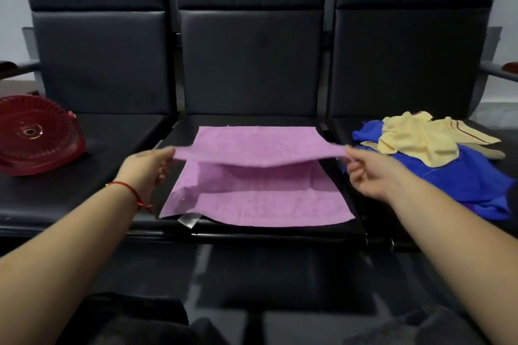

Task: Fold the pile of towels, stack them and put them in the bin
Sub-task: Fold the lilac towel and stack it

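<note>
The pink towel (252, 190) lies on the middle seat (347, 199) of a row of black padded chairs, its near half flat on the cushion and one edge lifted and stretched taut in the air across its middle, so the first fold looks to be under way rather than finished. The left hand (145, 168) pinches the left end of that raised edge between thumb and fingers, and the right hand (367, 173) pinches the right end the same way, the two well apart with the cloth sagging slightly between them. A small grey label (190, 220) pokes out at the towel's near left corner. On the right seat, just beside the right hand, a loose pile waits unfolded: a crumpled yellow towel (414, 140) resting on top of a blue towel (476, 176), with a sliver of purple cloth at the near edge. On the left seat, well apart from the pink towel, the red plastic bin (36, 134) lies tipped on its side with its ribbed base facing the camera; nothing can be seen inside it. No folded stack shows anywhere, so judging by this, the task is at an early stage, with this fold, the remaining towels, the stacking and the binning all left to do.
</note>
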The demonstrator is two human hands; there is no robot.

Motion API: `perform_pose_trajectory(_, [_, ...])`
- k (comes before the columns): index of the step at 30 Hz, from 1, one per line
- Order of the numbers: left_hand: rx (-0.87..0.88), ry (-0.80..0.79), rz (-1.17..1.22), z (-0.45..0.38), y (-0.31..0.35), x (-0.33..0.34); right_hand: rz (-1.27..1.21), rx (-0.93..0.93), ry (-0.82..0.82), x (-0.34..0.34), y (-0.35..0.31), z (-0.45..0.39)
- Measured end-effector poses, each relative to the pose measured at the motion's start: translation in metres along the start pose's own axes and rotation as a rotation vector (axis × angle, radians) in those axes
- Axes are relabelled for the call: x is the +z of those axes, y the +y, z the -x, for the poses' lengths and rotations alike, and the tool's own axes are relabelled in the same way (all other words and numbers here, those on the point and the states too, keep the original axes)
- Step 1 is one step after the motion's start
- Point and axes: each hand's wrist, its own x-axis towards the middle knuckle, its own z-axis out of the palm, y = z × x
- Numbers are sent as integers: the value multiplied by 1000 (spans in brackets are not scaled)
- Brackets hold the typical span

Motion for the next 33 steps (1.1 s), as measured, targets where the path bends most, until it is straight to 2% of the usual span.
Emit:
perform_pose_trajectory(1, [-77,-41,236,0,6,-5,-92,-17,-43,0,-8,6])
perform_pose_trajectory(2, [-132,-98,311,2,9,-12,-88,-18,-75,0,-14,14])
perform_pose_trajectory(3, [-188,-145,273,5,9,-17,-10,1,-96,-3,-15,19])
perform_pose_trajectory(6, [-366,-218,-136,14,-6,-32,417,166,-94,-14,-3,27])
perform_pose_trajectory(8, [-459,-270,-391,21,-12,-38,624,226,-30,-21,5,25])
perform_pose_trajectory(10, [-487,-264,-494,21,-13,-40,738,214,36,-25,10,21])
perform_pose_trajectory(12, [-505,-271,-488,20,-15,-39,827,207,56,-25,16,19])
perform_pose_trajectory(16, [-568,-304,-373,24,-17,-32,796,283,46,-27,22,17])
perform_pose_trajectory(23, [-553,-330,-389,41,-10,-35,859,368,-12,-30,22,26])
perform_pose_trajectory(28, [-468,-342,-317,43,-9,-35,829,259,-12,-33,22,27])
perform_pose_trajectory(31, [-451,-351,-192,40,-11,-34,807,272,-37,-34,24,30])
perform_pose_trajectory(33, [-450,-375,-203,38,-12,-33,803,291,-65,-33,26,32])
